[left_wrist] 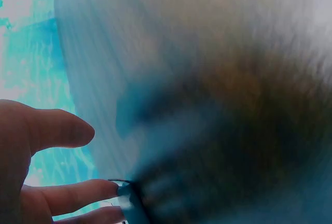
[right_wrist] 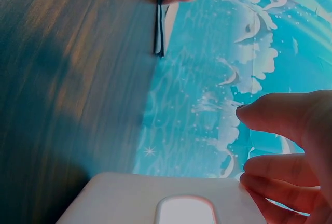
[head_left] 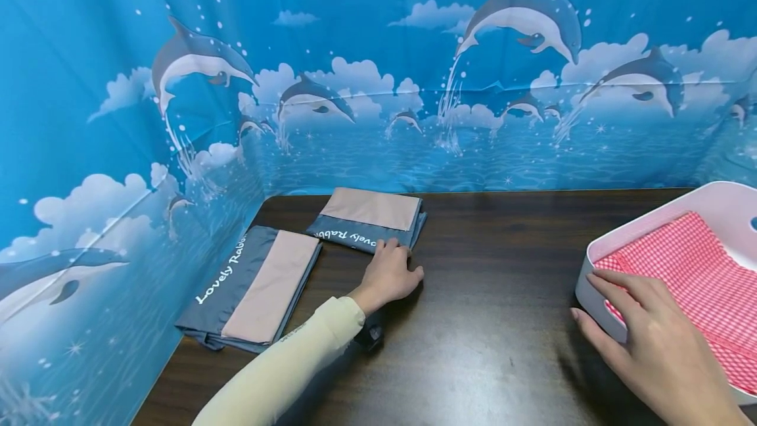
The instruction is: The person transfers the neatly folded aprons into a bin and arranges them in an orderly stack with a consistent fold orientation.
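Two folded dark blue-grey and pink fabric pieces lettered "Lovely Rabb..." lie at the left of the table. My left hand (head_left: 390, 273) touches the near edge of the back folded fabric piece (head_left: 372, 210), its fingertips on the dark part and its thumb held apart. The front folded fabric piece (head_left: 269, 284) lies left of that forearm. In the left wrist view, straight fingers (left_wrist: 85, 195) meet a dark fabric edge. My right hand (head_left: 662, 337) is at the left rim of a white bin (head_left: 582, 284), fingertips right at the rim and thumb apart outside it.
Red-and-white checked cloth (head_left: 680, 261) lies inside the bin. The dark wooden table (head_left: 491, 321) stretches between the fabric pieces and the bin. A blue dolphin-print curtain (head_left: 367, 137) borders the table at the back and left.
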Tool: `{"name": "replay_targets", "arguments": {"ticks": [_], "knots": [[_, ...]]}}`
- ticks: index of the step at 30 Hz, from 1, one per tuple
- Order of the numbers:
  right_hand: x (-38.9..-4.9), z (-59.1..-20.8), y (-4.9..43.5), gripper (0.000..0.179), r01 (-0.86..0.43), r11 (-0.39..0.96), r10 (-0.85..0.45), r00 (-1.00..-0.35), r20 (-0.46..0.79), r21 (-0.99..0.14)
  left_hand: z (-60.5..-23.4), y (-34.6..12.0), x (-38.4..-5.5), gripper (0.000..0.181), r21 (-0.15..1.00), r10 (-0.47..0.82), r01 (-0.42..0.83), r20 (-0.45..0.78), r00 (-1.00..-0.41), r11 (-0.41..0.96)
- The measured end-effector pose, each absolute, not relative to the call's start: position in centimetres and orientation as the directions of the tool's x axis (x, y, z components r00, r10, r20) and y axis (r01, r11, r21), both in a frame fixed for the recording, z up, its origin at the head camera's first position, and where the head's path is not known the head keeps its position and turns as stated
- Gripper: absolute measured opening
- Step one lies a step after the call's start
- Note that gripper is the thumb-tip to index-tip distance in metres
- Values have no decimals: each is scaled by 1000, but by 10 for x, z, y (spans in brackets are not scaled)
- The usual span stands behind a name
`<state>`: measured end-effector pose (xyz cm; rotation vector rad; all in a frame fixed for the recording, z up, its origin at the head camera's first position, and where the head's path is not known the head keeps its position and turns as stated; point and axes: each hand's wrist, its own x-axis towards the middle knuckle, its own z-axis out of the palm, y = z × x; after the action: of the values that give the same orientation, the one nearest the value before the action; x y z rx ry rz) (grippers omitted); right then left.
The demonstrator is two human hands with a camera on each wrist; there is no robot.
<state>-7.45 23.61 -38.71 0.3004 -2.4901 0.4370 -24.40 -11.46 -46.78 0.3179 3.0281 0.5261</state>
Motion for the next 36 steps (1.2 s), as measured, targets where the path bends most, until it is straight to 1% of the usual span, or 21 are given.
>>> {"name": "replay_targets", "arguments": {"ticks": [1,2,5,9,12,13,18,22,25,28,31,34,36], "knots": [[-75,-387,236,69,-313,919,-116,-796,594,-240,-461,-113,-237,38,353,216,197,-16,-976,915],[-75,-388,236,76,-319,917,-117,-789,603,-240,-461,-112,-233,36,354,228,213,0,-974,910],[-76,-390,235,105,-343,909,-122,-762,636,-236,-434,-104,-208,31,389,264,248,11,-964,888],[-76,-391,236,100,-392,888,-140,-727,672,-239,-415,-97,-180,29,392,327,323,59,-943,862],[-76,-390,237,98,-419,875,-152,-713,685,-241,-414,-95,-166,28,359,361,367,88,-929,858],[-76,-390,237,97,-422,874,-154,-712,685,-242,-409,-94,-160,27,361,367,371,81,-927,856],[-76,-390,236,99,-396,886,-143,-728,670,-242,-410,-92,-148,28,331,409,415,90,-908,848],[-76,-390,236,99,-398,885,-145,-727,671,-241,-409,-93,-145,25,326,429,435,94,-898,839],[-76,-390,236,99,-403,883,-149,-724,673,-239,-409,-95,-150,24,366,406,417,109,-907,832],[-76,-391,236,99,-402,882,-147,-729,669,-245,-407,-102,-159,23,403,350,380,148,-925,833],[-75,-391,236,99,-399,883,-143,-731,667,-248,-405,-111,-172,23,414,267,317,175,-948,853],[-75,-391,236,99,-391,887,-139,-734,665,-245,-406,-121,-185,27,424,178,231,161,-971,876],[-75,-391,236,99,-391,887,-141,-734,664,-245,-407,-126,-191,32,437,138,182,130,-982,881]]}}
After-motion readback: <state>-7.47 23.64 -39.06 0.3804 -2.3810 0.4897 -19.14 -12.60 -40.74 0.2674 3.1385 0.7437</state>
